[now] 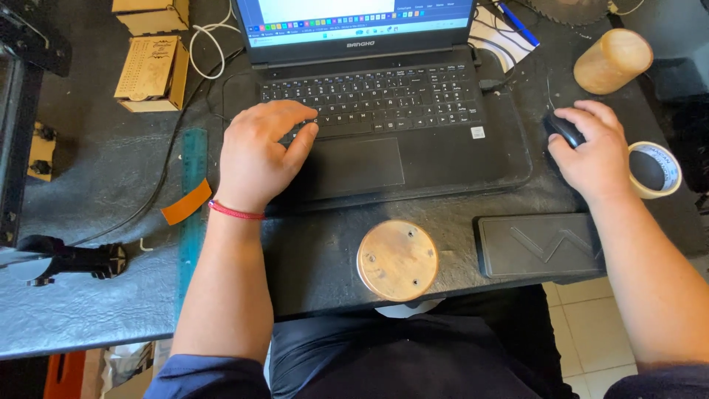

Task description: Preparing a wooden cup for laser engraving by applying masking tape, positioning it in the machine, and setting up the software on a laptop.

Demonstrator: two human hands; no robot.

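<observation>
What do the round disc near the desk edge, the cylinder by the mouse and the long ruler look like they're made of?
The round tan disc looks like unfinished wood or plywood: matte, faint grain, small screw holes. The pale upright cylinder also seems wooden, with a smooth, lightly sanded side. The long teal ruler appears to be translucent plastic, glossy, with printed marks. The right hand covers a black mouse, probably moulded plastic.

Open black laptop (384,111), black mouse (565,129)
</observation>
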